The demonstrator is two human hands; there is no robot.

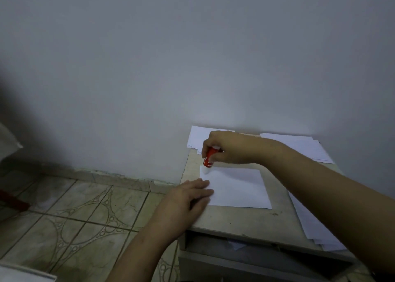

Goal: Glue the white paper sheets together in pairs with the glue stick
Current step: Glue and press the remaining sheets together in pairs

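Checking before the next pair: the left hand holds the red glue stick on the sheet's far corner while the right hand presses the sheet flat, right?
The hands are swapped. In the head view the right hand holds the red glue stick on the sheet's far corner, while the left hand presses the sheet flat.

**Tiled room corner with a small cabinet**

A plain pale grey painted wall (192, 57) fills the upper part of the view. Below it on the left lies a floor of beige ceramic tiles with curved ring patterns (85, 213). A small worn beige-topped cabinet (245, 219) stands against the wall on the right, its front drawer (245, 254) partly open. A dark red object (12, 198) lies at the left edge, too dim to identify.
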